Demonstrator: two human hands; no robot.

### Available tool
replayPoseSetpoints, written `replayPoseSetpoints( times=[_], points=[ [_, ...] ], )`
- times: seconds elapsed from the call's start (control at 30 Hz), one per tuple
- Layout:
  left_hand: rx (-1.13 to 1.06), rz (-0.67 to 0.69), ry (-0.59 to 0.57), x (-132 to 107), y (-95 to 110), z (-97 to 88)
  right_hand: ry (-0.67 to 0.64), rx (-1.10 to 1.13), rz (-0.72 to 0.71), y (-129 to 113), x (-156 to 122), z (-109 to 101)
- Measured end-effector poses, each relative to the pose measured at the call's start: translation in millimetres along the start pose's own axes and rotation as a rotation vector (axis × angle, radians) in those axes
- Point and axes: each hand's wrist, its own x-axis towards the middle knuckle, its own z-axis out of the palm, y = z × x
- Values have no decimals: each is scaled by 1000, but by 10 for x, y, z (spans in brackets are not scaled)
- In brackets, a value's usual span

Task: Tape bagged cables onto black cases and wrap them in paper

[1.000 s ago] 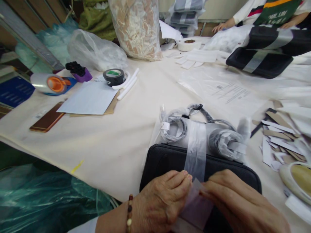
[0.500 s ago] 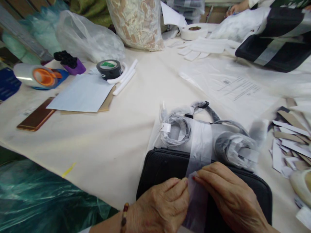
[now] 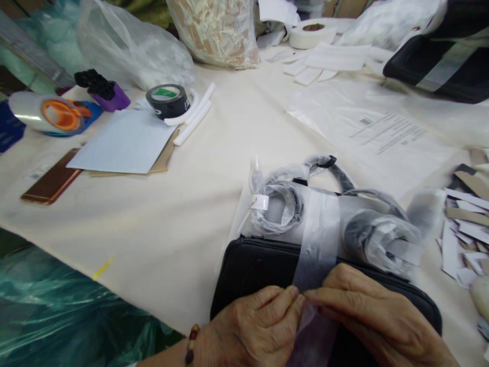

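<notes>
Bag (image 3: 244, 267) sits at five o'clock. Left hand (image 3: 260, 326) and right hand (image 3: 376, 313), now closer together, pinch its plastic strip (image 3: 319, 219), seemingly bunching it.

Soft light — blurry right edge

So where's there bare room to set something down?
Two patches of tabletop: between the phone and the black case, and between the white rods and the printed plastic sheet. It's crowded right of the case, among cut strips, and around the black tape roll.
</notes>
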Motion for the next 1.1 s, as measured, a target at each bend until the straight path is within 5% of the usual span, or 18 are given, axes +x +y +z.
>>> replayPoseSetpoints(
  times=[0.23,0.67,1.1],
  points=[
    [1,-13,-14,-25,19,10,-59,-91,-119,-30,69,-68],
    [25,-28,-33,-31,30,15,244,-457,-160,63,15,184],
    [-14,-59,-89,-30,29,-18,157,-431,-97,170,-18,230]
  ],
)
